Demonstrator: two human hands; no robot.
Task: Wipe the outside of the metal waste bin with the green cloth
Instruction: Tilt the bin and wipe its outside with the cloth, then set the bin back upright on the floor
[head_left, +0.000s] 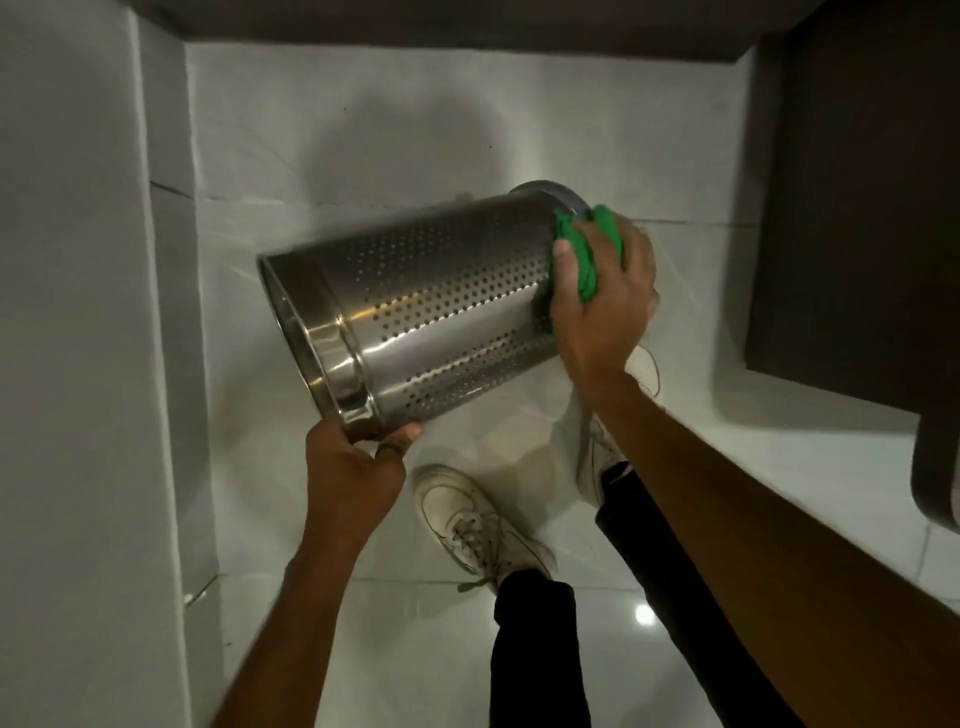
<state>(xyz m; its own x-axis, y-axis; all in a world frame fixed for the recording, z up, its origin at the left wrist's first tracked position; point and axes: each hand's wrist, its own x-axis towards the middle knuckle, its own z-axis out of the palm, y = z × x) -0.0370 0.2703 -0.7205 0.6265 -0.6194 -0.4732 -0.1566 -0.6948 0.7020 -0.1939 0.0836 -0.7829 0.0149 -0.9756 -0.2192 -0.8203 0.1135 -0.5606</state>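
Note:
The metal waste bin, shiny steel with rows of small holes, is held tipped on its side above the floor, its open rim toward the lower left and its base toward the upper right. My left hand grips the rim from below. My right hand presses the bunched green cloth against the bin's side near the base. Most of the cloth is hidden under my fingers.
A white wall runs along the left. A dark cabinet stands at the right. My two white shoes and dark trouser legs are on the glossy white tile floor below the bin.

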